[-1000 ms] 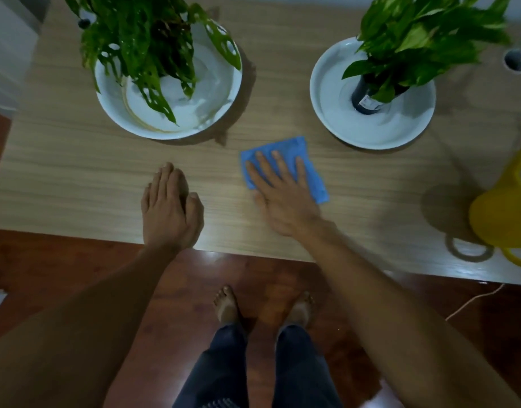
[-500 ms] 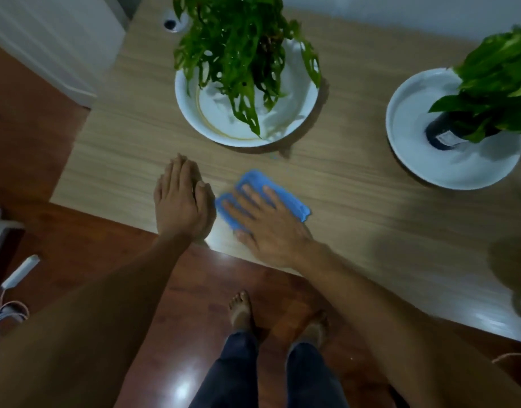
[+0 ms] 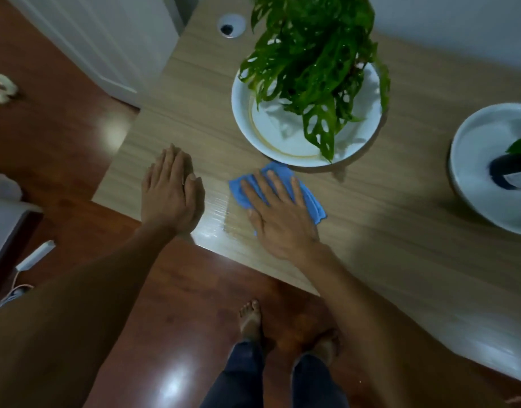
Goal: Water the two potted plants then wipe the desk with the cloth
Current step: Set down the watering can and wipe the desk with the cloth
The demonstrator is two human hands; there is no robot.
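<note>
The wooden desk [image 3: 400,231] runs across the frame's middle and right. On it, upper centre, a leafy plant [image 3: 315,54] stands in a white dish [image 3: 244,125]. Both arms reach in from below. The left hand [image 3: 169,191] lies flat on the desk, fingers straight and together, grasping nothing. Right of it, the right hand [image 3: 280,213] presses spread, straight fingers onto the blue cloth [image 3: 312,201], just below the dish.

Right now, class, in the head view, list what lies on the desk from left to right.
left hand → blue cloth under the right hand → white dish holding the holey-leaved plant → second white dish at the right edge
</note>
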